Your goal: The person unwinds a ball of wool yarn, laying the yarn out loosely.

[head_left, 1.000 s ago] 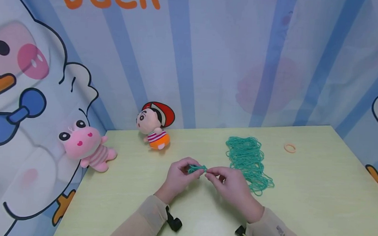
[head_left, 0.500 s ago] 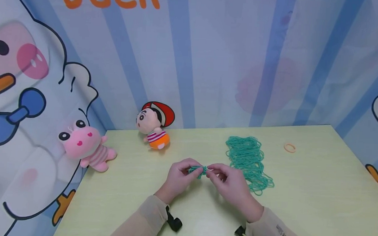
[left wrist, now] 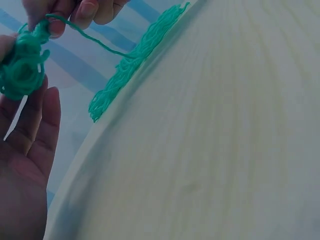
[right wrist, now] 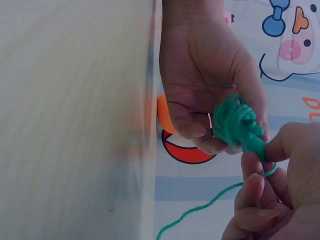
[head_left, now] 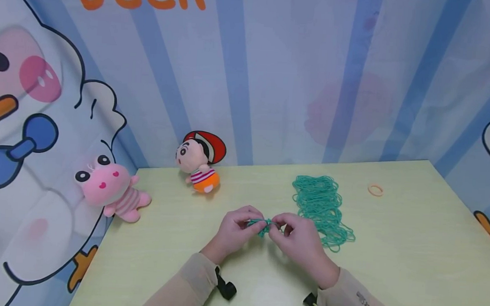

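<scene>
My left hand (head_left: pixel 237 231) holds a small bunched skein of green yarn (right wrist: pixel 233 122) between thumb and fingers, above the table. Close against it, my right hand (head_left: pixel 300 243) pinches the narrow end of the bunch, where yarn is wrapped round. A single green strand (left wrist: pixel 95 41) runs from there toward the larger heap of loosely looped green yarn (head_left: pixel 318 206), which lies on the table just beyond my right hand. Fingers cover part of the bunch in the head view.
The pale wooden table (head_left: pixel 411 257) carries a peach-coloured ring (head_left: pixel 375 190) at the back right. A plush doll with a red cap (head_left: pixel 202 169) sits at the back, and a pink plush toy (head_left: pixel 114 189) at the left edge. A printed blue curtain (head_left: pixel 274 80) hangs behind.
Both hands have shifted very slightly right. The right fingertips have moved over the end of the bunch, and more green yarn shows below the left thumb.
</scene>
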{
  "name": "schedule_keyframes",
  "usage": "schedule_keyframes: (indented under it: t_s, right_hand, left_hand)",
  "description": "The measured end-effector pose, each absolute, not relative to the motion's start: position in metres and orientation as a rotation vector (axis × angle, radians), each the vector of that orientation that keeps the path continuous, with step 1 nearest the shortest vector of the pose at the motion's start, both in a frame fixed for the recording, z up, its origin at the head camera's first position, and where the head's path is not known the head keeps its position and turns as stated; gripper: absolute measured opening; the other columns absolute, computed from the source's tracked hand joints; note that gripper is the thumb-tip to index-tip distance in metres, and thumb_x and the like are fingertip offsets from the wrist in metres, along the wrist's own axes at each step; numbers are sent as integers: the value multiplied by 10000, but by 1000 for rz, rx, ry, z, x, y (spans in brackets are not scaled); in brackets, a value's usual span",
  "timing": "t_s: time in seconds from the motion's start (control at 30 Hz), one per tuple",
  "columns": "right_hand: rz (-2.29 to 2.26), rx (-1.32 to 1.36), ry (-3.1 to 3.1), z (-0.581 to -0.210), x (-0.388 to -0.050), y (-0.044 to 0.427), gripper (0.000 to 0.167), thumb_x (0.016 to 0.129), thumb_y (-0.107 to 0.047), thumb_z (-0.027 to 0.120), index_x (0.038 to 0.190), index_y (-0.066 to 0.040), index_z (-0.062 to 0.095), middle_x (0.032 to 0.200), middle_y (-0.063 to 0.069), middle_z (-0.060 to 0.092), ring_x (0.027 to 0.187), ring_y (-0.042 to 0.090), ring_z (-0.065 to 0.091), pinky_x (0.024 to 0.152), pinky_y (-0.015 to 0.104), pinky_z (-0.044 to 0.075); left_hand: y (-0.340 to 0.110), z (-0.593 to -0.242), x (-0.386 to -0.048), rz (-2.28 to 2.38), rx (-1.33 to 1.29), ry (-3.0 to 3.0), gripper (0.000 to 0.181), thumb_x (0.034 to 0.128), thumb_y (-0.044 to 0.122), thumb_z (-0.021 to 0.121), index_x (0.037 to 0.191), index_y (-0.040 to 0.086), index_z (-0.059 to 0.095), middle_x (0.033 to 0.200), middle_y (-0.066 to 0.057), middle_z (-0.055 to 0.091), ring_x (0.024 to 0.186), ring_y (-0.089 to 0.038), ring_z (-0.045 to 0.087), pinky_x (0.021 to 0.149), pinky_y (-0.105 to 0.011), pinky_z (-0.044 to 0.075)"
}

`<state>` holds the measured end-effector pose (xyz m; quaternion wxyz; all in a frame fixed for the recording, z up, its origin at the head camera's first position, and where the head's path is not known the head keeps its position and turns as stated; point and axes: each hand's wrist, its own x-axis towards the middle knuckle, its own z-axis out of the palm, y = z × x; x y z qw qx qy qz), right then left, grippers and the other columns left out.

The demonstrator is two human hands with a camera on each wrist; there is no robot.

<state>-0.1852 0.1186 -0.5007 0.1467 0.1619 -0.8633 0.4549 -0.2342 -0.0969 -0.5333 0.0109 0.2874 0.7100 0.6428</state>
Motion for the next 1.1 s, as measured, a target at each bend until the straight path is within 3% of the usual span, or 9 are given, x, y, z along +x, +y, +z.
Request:
schedule_keyframes:
  t_s: [0.17, 0.33, 0.57, 0.67, 0.87, 0.97, 1.1]
  right_hand:
    - [1336, 454, -2489, -498, -185, 119, 101, 965, -112, 734, 1020, -128, 817, 881, -11, 777, 592, -7, 495, 551, 224, 461]
    - [1359, 513, -2493, -498, -186, 118, 131, 1005, -178, 784, 1113, -122, 835, 909, -9, 796, 571, -17, 486, 524, 225, 446]
    - [1312, 515, -2463, -500, -185, 118, 121, 983, -87, 740, 1038, -113, 844, 849, -26, 764, 596, -27, 482, 565, 213, 463]
    - [1335, 454, -2478, -500, -184, 119, 146, 966, -87, 710, 1043, -96, 834, 805, -26, 732, 584, -2, 484, 554, 224, 462]
    - [1414, 429, -2466, -500, -186, 122, 182, 1006, -110, 727, 1155, -89, 829, 819, -17, 740, 574, 15, 497, 531, 233, 458]
    - [1433, 519, -2442, -501, -188, 121, 227, 1021, -139, 764, 1236, -88, 819, 921, 14, 802, 566, -7, 510, 515, 232, 472]
    - [1388, 557, -2448, -501, -188, 120, 166, 1032, -173, 780, 1174, -114, 842, 951, 8, 833, 554, -24, 487, 494, 228, 450]
  left_hand:
    - [-97, -531, -234, 1996, 870, 2189, 114, 1065, 44, 685, 1064, -9, 786, 1088, -227, 721, 1003, -105, 658, 885, -210, 590]
    - [-98, -534, -235, 2008, 985, 2139, 130, 1082, 50, 665, 1064, -26, 769, 1063, -265, 710, 972, -99, 656, 854, -218, 581]
    - [-96, -532, -232, 1987, 1017, 2112, 136, 1086, 23, 635, 1053, -45, 748, 1052, -289, 688, 958, -80, 637, 847, -208, 566]
    - [-97, -529, -232, 1978, 945, 2148, 160, 1110, 57, 605, 1051, -31, 724, 1052, -231, 689, 976, -92, 626, 883, -217, 558]
    - [-98, -529, -234, 1998, 751, 2198, 227, 1144, 154, 580, 1103, -24, 715, 1019, 22, 737, 949, -66, 681, 953, -226, 580]
    - [-99, -529, -234, 2005, 736, 2153, 237, 1136, 158, 602, 1125, -52, 712, 982, 54, 759, 870, -72, 731, 906, -251, 633]
    - [-99, -530, -233, 2011, 731, 2115, 217, 1119, 143, 637, 1118, -59, 714, 958, 29, 767, 806, -98, 745, 848, -288, 666]
